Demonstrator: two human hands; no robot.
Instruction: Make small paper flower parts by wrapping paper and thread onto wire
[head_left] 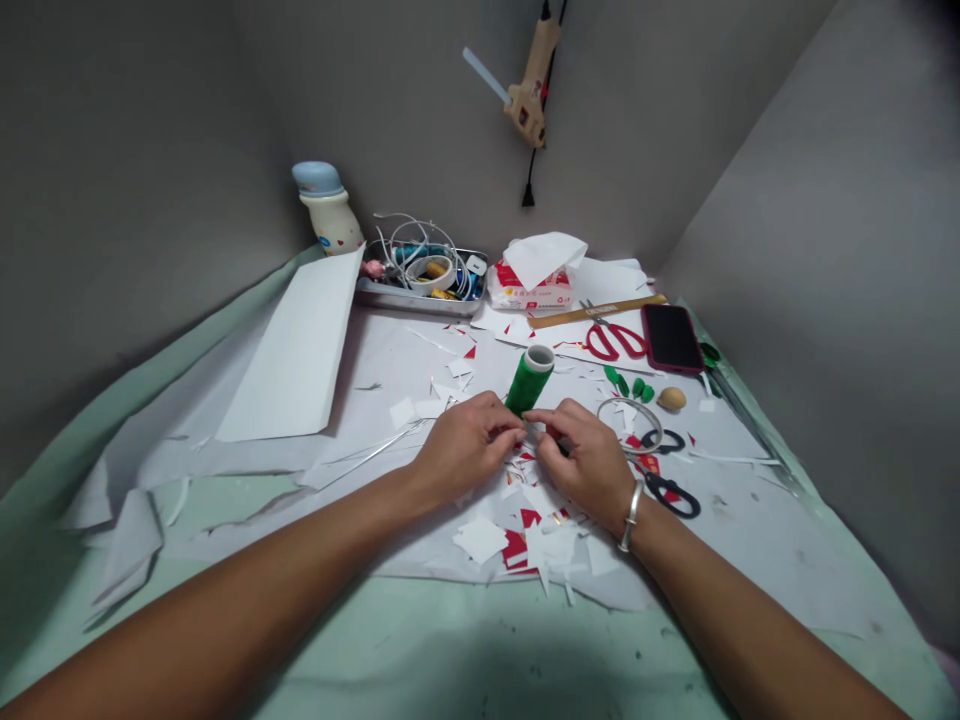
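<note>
A spool of green thread (529,384) with a white core stands slightly tilted just beyond my fingertips, at the middle of the table. My left hand (474,442) comes in from the left with its fingers curled and pinched together near the spool's base. Opposite it, my right hand (581,452) has thumb and forefinger drawn close, and a silver bangle circles its wrist. Whatever lies between the fingertips is too small to make out. White and red paper scraps (481,540) are scattered beneath and in front of both hands.
Black-handled scissors (673,495), a metal ring (630,425) and green leaf-shaped pieces (628,384) lie right of my hands. Farther back are red-handled scissors (616,340), a phone (673,338), a tissue pack (529,288), a metal tray (420,298) and folded white card (292,350). A glue gun (531,90) hangs above.
</note>
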